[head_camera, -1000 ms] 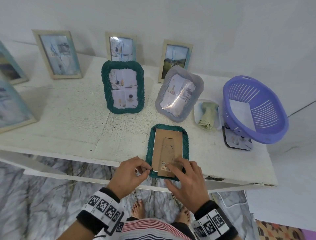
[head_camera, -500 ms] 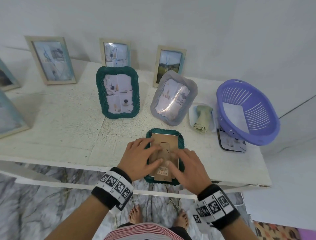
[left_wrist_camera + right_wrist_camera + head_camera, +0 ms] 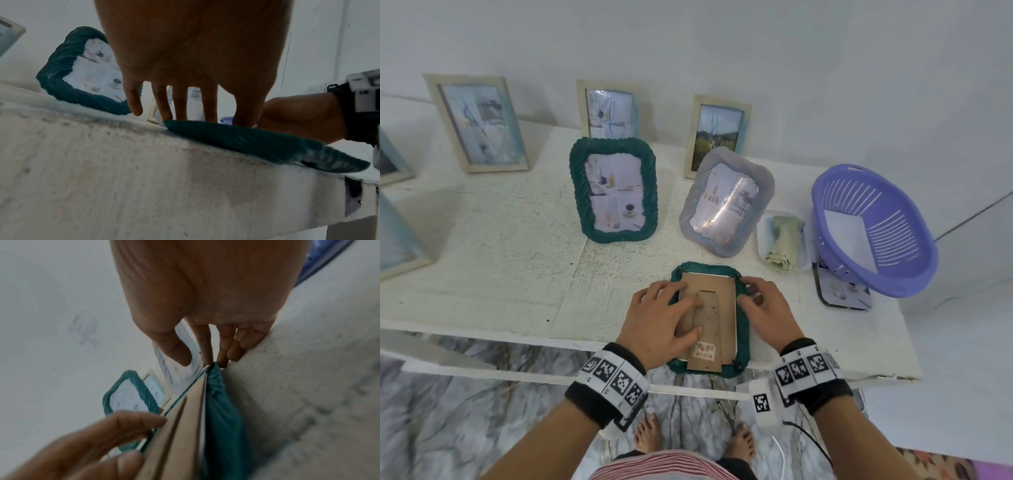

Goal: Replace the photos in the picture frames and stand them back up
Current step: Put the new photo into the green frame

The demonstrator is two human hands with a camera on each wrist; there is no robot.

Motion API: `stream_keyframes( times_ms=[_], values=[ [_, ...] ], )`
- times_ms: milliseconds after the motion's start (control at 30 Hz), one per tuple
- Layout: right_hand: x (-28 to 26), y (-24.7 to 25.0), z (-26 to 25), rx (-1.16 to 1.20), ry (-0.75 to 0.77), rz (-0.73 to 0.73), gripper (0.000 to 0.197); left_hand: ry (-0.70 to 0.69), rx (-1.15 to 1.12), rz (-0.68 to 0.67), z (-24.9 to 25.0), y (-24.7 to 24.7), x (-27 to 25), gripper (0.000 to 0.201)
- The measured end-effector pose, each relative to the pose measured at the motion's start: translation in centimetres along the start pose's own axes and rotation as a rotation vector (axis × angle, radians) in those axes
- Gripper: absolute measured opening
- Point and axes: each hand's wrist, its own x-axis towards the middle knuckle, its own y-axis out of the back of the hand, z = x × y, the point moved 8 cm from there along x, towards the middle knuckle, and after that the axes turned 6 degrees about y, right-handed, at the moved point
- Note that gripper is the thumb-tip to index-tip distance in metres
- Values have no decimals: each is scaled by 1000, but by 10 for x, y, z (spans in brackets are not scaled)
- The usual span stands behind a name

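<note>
A green woven picture frame [image 3: 743, 342] lies face down at the table's front edge, its brown cardboard back [image 3: 717, 294] and folded stand facing up. My left hand [image 3: 671, 315] lies flat on the left half of that back, fingers straight and pressing. In the left wrist view those fingers [image 3: 180, 100] come down onto the frame [image 3: 246, 139]. My right hand [image 3: 767, 308] sits at the frame's far right corner. In the right wrist view its fingertips [image 3: 224, 360] touch the green rim [image 3: 222, 418] beside the cardboard [image 3: 185, 426], and the thumb is held apart.
Behind stand a green frame [image 3: 614, 190] and a grey frame [image 3: 726, 202], with several pale wooden frames along the wall. To the right are a folded cloth in a white tray [image 3: 786, 243], a purple basket [image 3: 876, 229] and a flat photo plate [image 3: 842, 294] under it.
Both hands were at the frame's near end, the left pinching at its lower left corner. The left now lies flat on the back. The right has moved to the far right rim.
</note>
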Motion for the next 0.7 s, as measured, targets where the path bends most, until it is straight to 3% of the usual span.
stream_keyframes(
  times_ms=[133, 333, 700],
  values=[
    [2, 5, 0, 234, -72, 17, 30, 0, -21, 2, 1, -2, 0, 49],
    [4, 2, 7, 406, -177, 30, 29, -2, -42, -1, 0, -1, 0, 50],
    [8, -1, 10, 382, -199, -19, 30, 22, -28, -34, -1, -2, 0, 54]
  ],
)
